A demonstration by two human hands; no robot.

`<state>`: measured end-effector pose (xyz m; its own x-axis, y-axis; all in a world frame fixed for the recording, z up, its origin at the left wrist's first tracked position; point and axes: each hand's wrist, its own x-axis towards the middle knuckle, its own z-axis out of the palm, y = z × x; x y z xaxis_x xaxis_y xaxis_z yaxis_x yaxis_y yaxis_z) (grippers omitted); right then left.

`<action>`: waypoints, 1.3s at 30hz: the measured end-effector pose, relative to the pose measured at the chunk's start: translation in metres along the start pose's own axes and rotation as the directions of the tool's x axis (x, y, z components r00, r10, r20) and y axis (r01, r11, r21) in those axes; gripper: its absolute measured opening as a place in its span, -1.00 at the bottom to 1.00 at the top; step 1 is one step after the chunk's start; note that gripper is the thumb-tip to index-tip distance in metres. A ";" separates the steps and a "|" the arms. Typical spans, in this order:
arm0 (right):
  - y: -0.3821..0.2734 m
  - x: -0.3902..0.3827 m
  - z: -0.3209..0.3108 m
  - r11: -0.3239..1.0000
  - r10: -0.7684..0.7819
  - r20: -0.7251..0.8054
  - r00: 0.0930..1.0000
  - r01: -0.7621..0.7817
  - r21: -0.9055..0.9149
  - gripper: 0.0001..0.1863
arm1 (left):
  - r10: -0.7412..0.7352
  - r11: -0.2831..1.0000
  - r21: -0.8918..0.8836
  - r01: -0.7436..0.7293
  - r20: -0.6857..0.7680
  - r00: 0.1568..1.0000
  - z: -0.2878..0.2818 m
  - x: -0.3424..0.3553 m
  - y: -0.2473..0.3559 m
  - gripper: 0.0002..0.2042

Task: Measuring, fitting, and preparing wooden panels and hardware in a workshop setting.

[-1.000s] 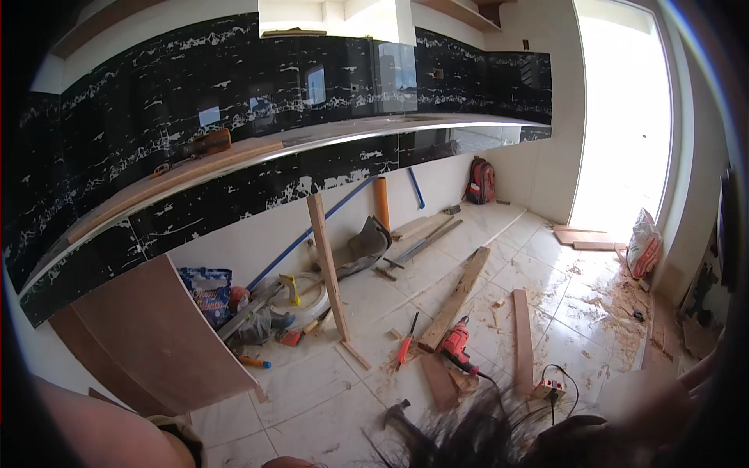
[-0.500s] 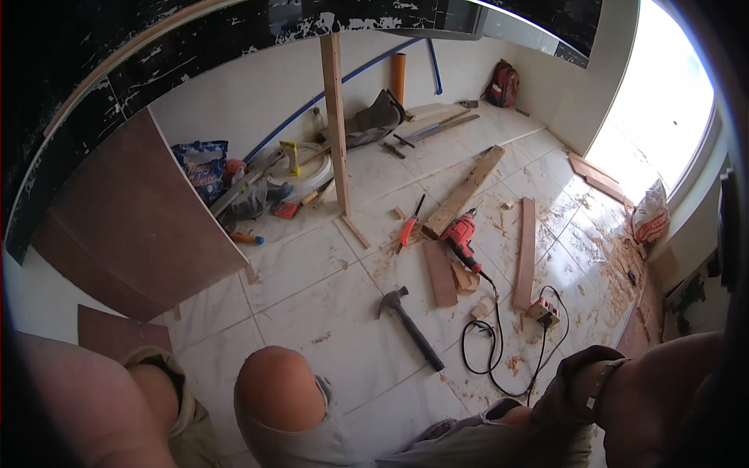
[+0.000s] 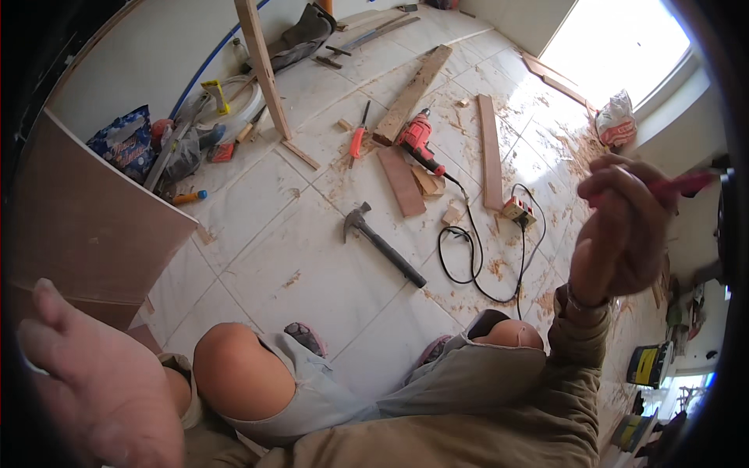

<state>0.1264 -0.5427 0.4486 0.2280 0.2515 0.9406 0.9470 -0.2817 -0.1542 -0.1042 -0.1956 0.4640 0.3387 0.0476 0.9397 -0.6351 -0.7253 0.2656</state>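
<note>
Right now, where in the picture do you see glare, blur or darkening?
In the head view, the doorway is washed white, glare brightens nearby floor tiles, the left hand and right hand look softer than the hammer, and the corners fall to black.

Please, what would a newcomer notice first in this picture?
Probably the red drill first, lying on the tiled floor above the picture's middle, beside a thick wooden plank. Nearer to the person, a dark-handled claw hammer lies on the tiles. At right, the person's right grip is closed around a slim red object, while the open left grip shows at lower left.
</note>
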 end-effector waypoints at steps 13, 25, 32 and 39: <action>-0.002 -0.356 0.089 0.624 0.726 0.668 0.165 -0.566 -0.538 -0.66 | 0.223 0.883 -0.219 0.416 0.974 0.039 0.124 -0.059 -0.092 -0.63; -0.023 -0.195 0.247 0.753 0.598 0.724 0.345 -0.553 -0.358 -0.63 | 0.244 0.857 -0.212 0.470 0.970 -0.008 0.125 -0.076 -0.134 -0.74; 0.000 -0.131 0.315 0.855 0.393 0.805 0.445 -0.500 -0.140 -0.42 | 0.097 0.801 -0.093 0.591 0.995 0.025 0.097 -0.079 -0.160 -0.74; 0.040 -0.150 0.316 0.744 0.480 0.855 0.198 -0.608 -0.277 -0.55 | -0.043 0.748 0.045 0.663 0.999 -0.019 0.061 -0.089 -0.183 -0.71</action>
<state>0.2019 -0.2988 0.2057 0.6929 0.7061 -0.1463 0.5033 -0.6189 -0.6031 0.0248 -0.1091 0.3182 0.7146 -0.6554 -0.2444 -0.2191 -0.5415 0.8116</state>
